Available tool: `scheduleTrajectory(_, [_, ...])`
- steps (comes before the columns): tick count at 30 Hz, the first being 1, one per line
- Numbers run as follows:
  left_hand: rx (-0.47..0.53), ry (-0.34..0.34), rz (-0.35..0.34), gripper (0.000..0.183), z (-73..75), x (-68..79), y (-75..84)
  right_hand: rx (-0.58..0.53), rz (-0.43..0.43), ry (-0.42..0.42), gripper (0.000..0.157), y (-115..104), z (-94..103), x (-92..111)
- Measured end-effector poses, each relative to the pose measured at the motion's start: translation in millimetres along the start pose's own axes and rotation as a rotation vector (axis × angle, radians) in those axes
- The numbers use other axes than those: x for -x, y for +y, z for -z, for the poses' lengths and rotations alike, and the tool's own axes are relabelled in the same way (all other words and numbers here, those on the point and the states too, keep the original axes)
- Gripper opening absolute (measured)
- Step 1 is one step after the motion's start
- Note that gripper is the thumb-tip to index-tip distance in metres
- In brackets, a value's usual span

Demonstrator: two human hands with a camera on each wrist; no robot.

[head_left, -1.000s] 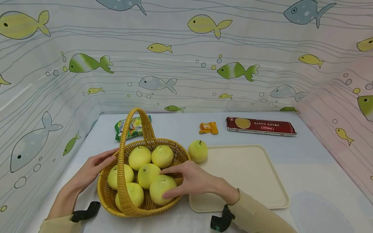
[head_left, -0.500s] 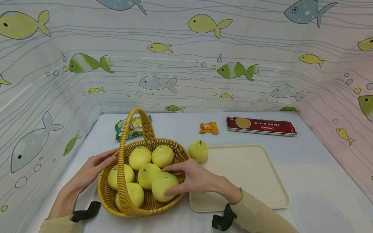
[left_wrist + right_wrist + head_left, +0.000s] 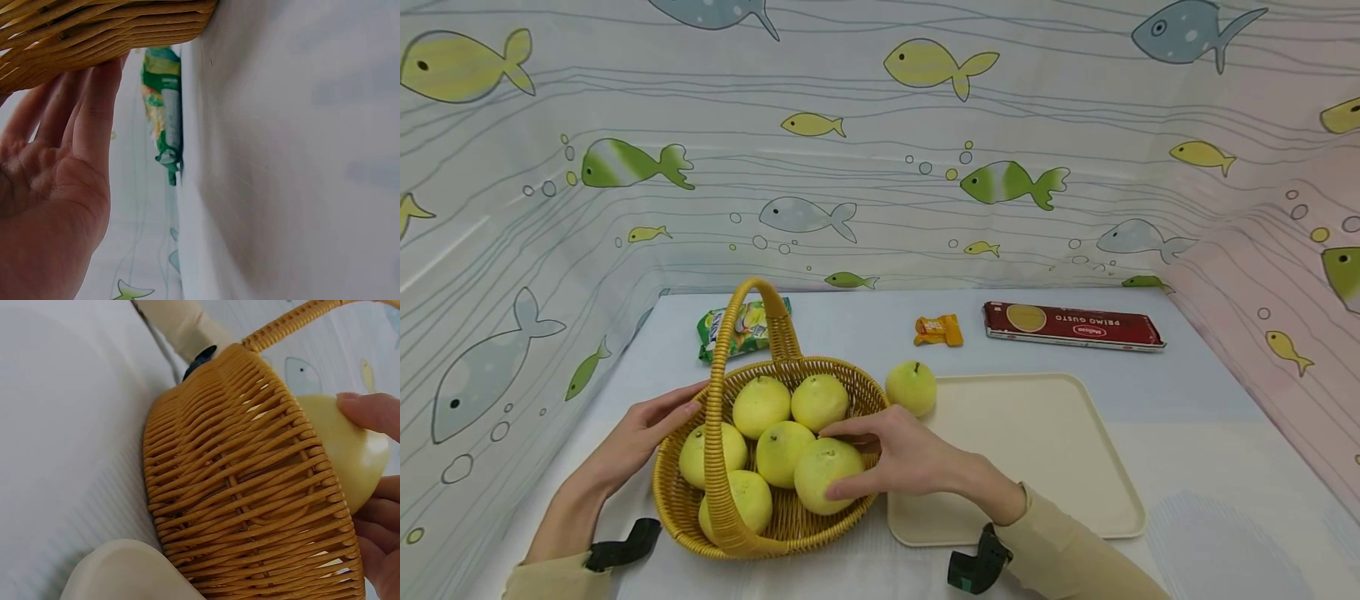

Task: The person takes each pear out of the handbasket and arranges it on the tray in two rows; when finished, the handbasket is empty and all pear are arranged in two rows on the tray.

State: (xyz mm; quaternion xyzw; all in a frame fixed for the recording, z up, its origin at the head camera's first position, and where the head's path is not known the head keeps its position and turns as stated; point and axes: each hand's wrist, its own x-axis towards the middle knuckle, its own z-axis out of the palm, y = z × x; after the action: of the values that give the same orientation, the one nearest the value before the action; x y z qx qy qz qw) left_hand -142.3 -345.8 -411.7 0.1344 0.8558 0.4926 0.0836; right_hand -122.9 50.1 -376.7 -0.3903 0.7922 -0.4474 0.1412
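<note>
A yellow wicker basket (image 3: pixel 673 521) with an arched handle (image 3: pixel 718 467) holds several round yellow-green pears (image 3: pixel 760 407). At its left side, my left hand (image 3: pixel 638 433) touches the rim and outer wall with extended fingers, as the left wrist view shows the hand (image 3: pixel 59 181) against the wicker (image 3: pixel 112 37). My right hand (image 3: pixel 910 454) reaches over the right rim and holds a pear (image 3: pixel 827 477) between thumb and fingers. In the right wrist view this pear (image 3: pixel 340 450) shows above the rim. One more pear (image 3: pixel 912 388) stands outside, beside the basket.
A cream tray (image 3: pixel 1037 450) lies right of the basket, partly under my right forearm. Behind are a green candy bag (image 3: pixel 748 329), a small orange-wrapped snack (image 3: pixel 937 330) and a dark red biscuit pack (image 3: pixel 1071 325). A fish-patterned curtain (image 3: pixel 865 183) encloses the table.
The pear in my right hand has risen slightly and shifted a little rightward, still over the basket's right part. My left hand has stayed at the rim.
</note>
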Motion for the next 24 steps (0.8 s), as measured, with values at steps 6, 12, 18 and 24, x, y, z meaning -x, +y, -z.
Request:
scheduleTrajectory(6, [-0.008, 0.002, 0.006, 0.048, 0.0, 0.0, 0.9, -0.017, 0.001, 0.028, 0.054, -3, 5.5, 2])
scheduleTrajectory(12, [0.000, 0.001, -0.002, 0.048, 0.1, -0.2, 0.2, -0.054, -0.019, 0.063, 0.056, -5, 13.4, 5])
scheduleTrajectory(18, [-0.001, -0.001, 0.003, 0.048, 0.2, -0.2, 0.1, -0.064, -0.018, 0.095, 0.056, -6, 20.2, 8])
scheduleTrajectory(24, [0.010, -0.002, 0.008, 0.048, -0.2, 0.3, 1.6, -0.047, -0.009, 0.123, 0.055, -6, 26.5, 10])
